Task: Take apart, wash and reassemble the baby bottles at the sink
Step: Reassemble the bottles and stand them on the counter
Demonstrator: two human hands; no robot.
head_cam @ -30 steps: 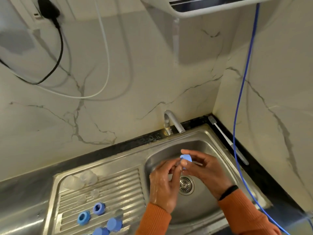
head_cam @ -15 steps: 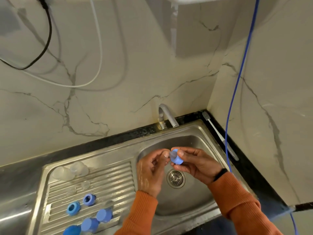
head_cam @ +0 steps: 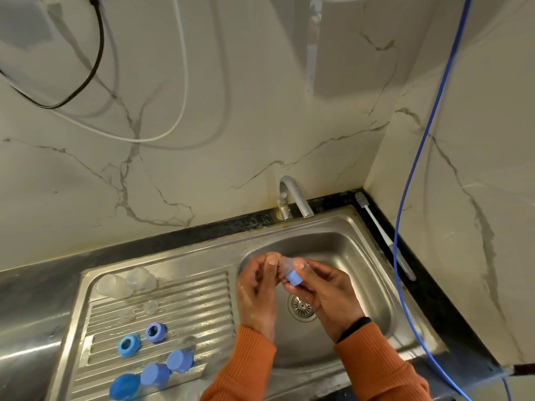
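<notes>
Sink (head_cam: 362, 235) w/ ribbed drainboard (head_cam: 173, 308): shiny brushed steel, wet. Wall (head_cam: 231, 111): glossy veined marble. Lower-left caps (head_cam: 179, 360): matt blue plastic.

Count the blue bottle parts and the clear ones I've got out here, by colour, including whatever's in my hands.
Blue: 6. Two rings, three caps on the drainboard, one collar held by the right hand.
Clear: 5. Two bottles, two small pieces, one teat at the left hand.
Total: 11.
</notes>
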